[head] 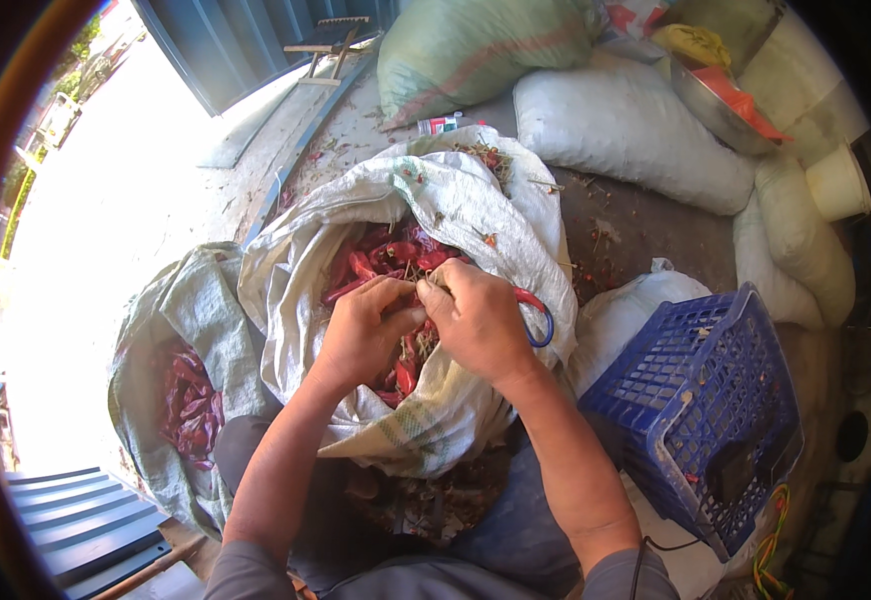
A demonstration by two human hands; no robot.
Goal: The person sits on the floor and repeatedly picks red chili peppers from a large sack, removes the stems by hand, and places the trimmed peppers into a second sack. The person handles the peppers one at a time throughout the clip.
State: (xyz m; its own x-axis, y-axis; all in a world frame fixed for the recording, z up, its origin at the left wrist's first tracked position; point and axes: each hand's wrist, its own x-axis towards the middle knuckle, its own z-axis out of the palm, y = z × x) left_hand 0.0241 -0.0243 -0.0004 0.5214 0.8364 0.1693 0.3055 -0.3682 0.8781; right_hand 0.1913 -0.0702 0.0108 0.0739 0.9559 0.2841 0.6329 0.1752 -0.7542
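Both hands meet over the mouth of a white woven sack (495, 202) filled with dried red chili peppers (405, 375). My left hand (368, 322) has its thumb and fingertips pinched together at dry chili stems. Facing it, my right hand (477, 319) pinches the same stems (422, 276) between thumb and forefinger. Beside the right hand, a blue loop handle (544, 330), apparently of scissors, shows next to a red pepper or red part; the rest is hidden. At the left stands a smaller greenish woven sack (210, 315) with darker red chilies (192, 405) inside.
A blue plastic crate (705, 390) stands tilted at the right. Stuffed sacks (623, 120) lie at the back, near a plastic bottle (447, 124) and a metal basin (720, 112). A small folding stool (327, 49) is by the blue metal door. Chili debris litters the floor.
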